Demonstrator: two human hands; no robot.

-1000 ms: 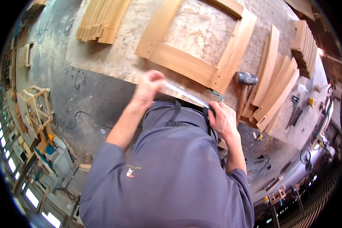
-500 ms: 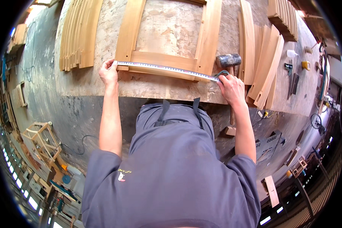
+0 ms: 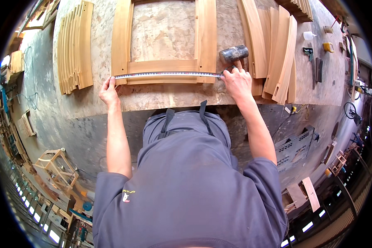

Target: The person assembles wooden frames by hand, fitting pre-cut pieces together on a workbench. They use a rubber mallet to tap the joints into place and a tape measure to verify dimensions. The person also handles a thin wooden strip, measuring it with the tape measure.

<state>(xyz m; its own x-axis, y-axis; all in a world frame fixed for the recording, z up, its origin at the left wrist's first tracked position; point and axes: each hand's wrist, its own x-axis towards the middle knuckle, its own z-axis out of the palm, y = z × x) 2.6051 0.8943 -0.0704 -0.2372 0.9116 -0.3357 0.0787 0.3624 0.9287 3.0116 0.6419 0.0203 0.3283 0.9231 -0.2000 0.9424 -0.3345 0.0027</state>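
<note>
A tape measure is stretched straight across the near rail of a wooden frame, its printed blade lying from one side to the other. My left hand pinches the blade's end at the frame's left corner. At the right corner my right hand is closed around the tape's other end; its case is mostly hidden in the fingers, with a dark loop of cord showing above them. Just beyond my right hand lies a mallet with a black head and a wooden handle, partly covered by the hand.
The frame lies on a worn worktable. Curved wooden slats stand grouped at the left, and more curved slats lie at the right. Farther right are a green-handled tool, a yellow tape measure and a white bottle.
The view has turned slightly, so the table and frame appear shifted left. The tape lies more level across the rail, and both hands still hold its ends.
</note>
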